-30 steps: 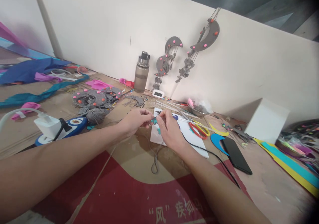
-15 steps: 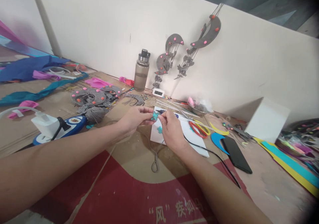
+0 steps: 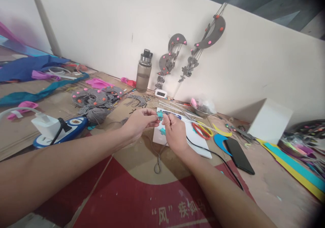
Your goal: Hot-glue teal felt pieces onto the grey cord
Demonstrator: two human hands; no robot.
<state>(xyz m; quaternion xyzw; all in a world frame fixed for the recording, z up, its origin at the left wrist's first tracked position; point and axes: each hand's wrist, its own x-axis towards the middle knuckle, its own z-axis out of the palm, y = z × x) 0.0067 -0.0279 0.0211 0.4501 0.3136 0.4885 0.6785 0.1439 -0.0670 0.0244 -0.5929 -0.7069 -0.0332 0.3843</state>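
A small teal star-shaped piece (image 3: 159, 114) is held up between my two hands, over a white sheet or board. My left hand (image 3: 140, 122) pinches its left side with thumb and fingertips. From the other side, my right hand (image 3: 174, 128) has its thumb and finger closed at the piece's right edge. Just below, a second teal cutout (image 3: 163, 131) lies on the white board (image 3: 201, 146), partly behind my right hand. A grey cord (image 3: 157, 167) with a loop at its end runs beneath my hands on the cardboard.
To the right are scissors (image 3: 202, 130), a blue crescent (image 3: 220, 142), a black phone (image 3: 240, 157) and a black cable (image 3: 215, 153). A water bottle (image 3: 143, 74) stands by the wall. Grey crescents (image 3: 90, 97), yarn (image 3: 98, 113) and a power strip (image 3: 63, 133) lie left.
The teal star has risen slightly and turned, so its outline shows more plainly. Both hands stay close together around it. The view has shifted a little.
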